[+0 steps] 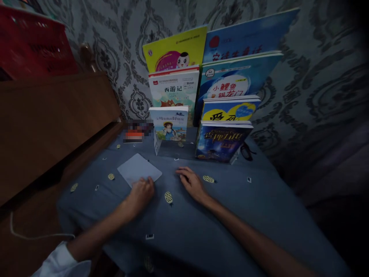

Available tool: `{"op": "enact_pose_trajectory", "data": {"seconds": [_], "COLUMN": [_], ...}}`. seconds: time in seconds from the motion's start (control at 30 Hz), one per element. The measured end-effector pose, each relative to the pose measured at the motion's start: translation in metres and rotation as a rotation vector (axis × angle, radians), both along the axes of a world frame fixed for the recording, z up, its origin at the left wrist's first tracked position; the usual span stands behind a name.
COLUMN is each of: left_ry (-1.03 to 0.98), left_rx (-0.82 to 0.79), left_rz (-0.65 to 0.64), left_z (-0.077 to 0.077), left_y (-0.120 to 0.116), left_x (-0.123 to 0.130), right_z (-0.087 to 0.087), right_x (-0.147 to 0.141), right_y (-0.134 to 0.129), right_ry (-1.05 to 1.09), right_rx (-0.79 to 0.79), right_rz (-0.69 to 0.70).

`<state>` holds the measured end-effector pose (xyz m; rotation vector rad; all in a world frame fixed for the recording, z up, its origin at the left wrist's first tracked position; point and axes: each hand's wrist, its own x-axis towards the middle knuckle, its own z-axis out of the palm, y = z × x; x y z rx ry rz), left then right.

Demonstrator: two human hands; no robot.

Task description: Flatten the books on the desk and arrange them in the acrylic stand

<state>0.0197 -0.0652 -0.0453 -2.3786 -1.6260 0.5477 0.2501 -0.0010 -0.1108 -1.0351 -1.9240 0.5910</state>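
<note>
Leaning over its near edge, the left hand (142, 191) is touching a pale flat square (137, 167), which is lying on the left part of the blue patterned surface (184, 231). Its fingers are curling inward; whether they are pinching the square, I cannot tell. The right hand (192, 186) is reaching in from the other side, loosely open and holding nothing, its fingers pointing left toward the square but staying apart from it. A white sleeve (65, 261) is covering the upper part of the left arm.

Beyond the hands, a clear rack (176, 149) is holding books in two stepped columns. A small white-topped book (172, 123) is standing at the front left, and a dark blue book (225, 142) is standing at the front right. A dark object (247, 151) is lying just beside the rack's right end. Left of the rack, a pixelated item (134, 132) is showing some orange.
</note>
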Motion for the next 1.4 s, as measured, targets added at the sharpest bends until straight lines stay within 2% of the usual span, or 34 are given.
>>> {"op": "enact_pose_trajectory", "data": {"seconds": [0.07, 0.17, 0.27, 0.33, 0.4, 0.47, 0.53, 0.6, 0.67, 0.73, 0.8, 0.93, 1.17, 1.3, 1.4], "left_ry": [-0.009, -0.059, -0.135, -0.195, -0.284, -0.378, -0.404, -0.344, -0.31, -0.337, -0.357, -0.388, -0.433, -0.427, -0.396], "left_rx": [0.091, 0.137, 0.088, 0.043, 0.006, -0.004, 0.076, 0.198, 0.21, 0.164, 0.142, 0.119, 0.028, -0.03, -0.034], "left_rz": [-0.046, -0.145, -0.206, -0.257, -0.284, -0.261, -0.156, 0.04, 0.219, 0.266, 0.244, 0.186, 0.019, -0.075, -0.1], "left_z": [-0.01, -0.018, -0.016, -0.01, -0.003, 0.004, 0.01, 0.013, 0.011, 0.007, 0.003, 0.002, 0.007, 0.01, 0.012], "left_y": [-0.025, -0.053, -0.069, -0.073, -0.069, -0.058, -0.042, -0.026, -0.014, -0.008, -0.008, -0.01, -0.003, 0.0, -0.001], "left_x": [0.026, 0.062, 0.086, 0.09, 0.083, 0.063, 0.035, 0.005, -0.02, -0.035, -0.038, -0.018, 0.042, 0.072, 0.083], "right_z": [0.001, 0.002, 0.003, 0.003, 0.005, 0.007, 0.008, 0.01, 0.01, 0.011, 0.012, 0.011, -0.001, 0.001, 0.004], "right_x": [0.0, 0.002, 0.005, 0.007, 0.009, 0.011, 0.011, 0.012, 0.012, 0.013, 0.015, 0.025, 0.065, 0.093, 0.112], "right_y": [-0.002, -0.008, -0.017, -0.023, -0.03, -0.037, -0.044, -0.051, -0.057, -0.063, -0.067, -0.071, -0.063, -0.054, -0.05], "right_ry": [-0.013, -0.034, -0.069, -0.102, -0.135, -0.166, -0.198, -0.23, -0.26, -0.284, -0.305, -0.344, -0.394, -0.448, -0.457], "right_rx": [0.002, 0.009, 0.016, 0.018, 0.021, 0.026, 0.034, 0.047, 0.057, 0.063, 0.065, 0.054, 0.055, 0.049, 0.045], "right_rz": [-0.002, -0.016, -0.014, 0.007, 0.034, 0.055, 0.067, 0.066, 0.057, 0.044, 0.04, 0.01, -0.126, -0.208, -0.226]}}
